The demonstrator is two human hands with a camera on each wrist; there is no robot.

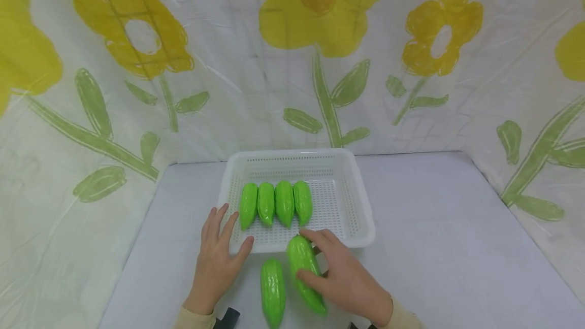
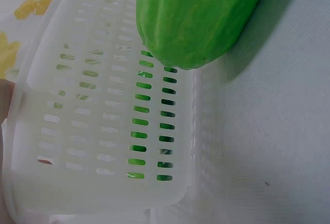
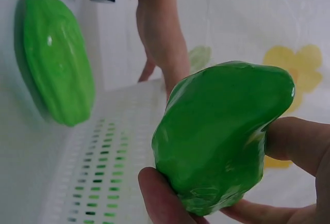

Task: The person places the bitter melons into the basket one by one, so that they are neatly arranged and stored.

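Note:
My right hand (image 1: pixel 340 278) grips a long, glossy green vegetable (image 1: pixel 302 268), ribbed and tapering to a point. Thumb and fingers clasp its sides just in front of the basket, and in the right wrist view the held vegetable (image 3: pixel 221 136) is seen close up, end on. A matching green vegetable (image 1: pixel 272 291) lies on the table between the hands. My left hand (image 1: pixel 217 253) is at the front left corner of the white plastic basket (image 1: pixel 361 207), fingers spread and fairly straight. Several more green vegetables (image 1: pixel 285 204) lie side by side inside the basket.
The basket stands at the back middle of the white-covered table (image 1: pixel 425 237). Behind and beside the table hangs a white sheet (image 1: pixel 237 100) painted with yellow flowers. Slotted holes show in the basket's wall (image 2: pixel 111 131) in the left wrist view.

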